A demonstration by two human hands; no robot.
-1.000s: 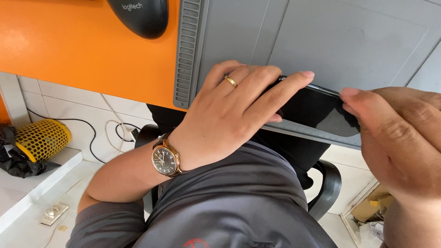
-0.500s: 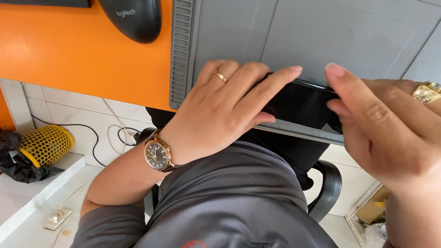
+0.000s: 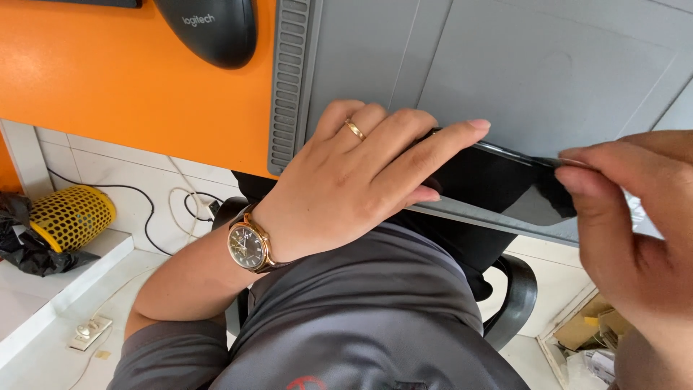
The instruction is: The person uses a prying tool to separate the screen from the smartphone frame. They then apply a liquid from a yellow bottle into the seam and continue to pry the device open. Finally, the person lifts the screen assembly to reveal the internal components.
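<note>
The right hand has slid outward along the black phone, its grip now pinching what looks like a thin pick at the phone's right end. The left hand keeps clamping the other end on the grey mat beyond, so the prying goes on.
</note>
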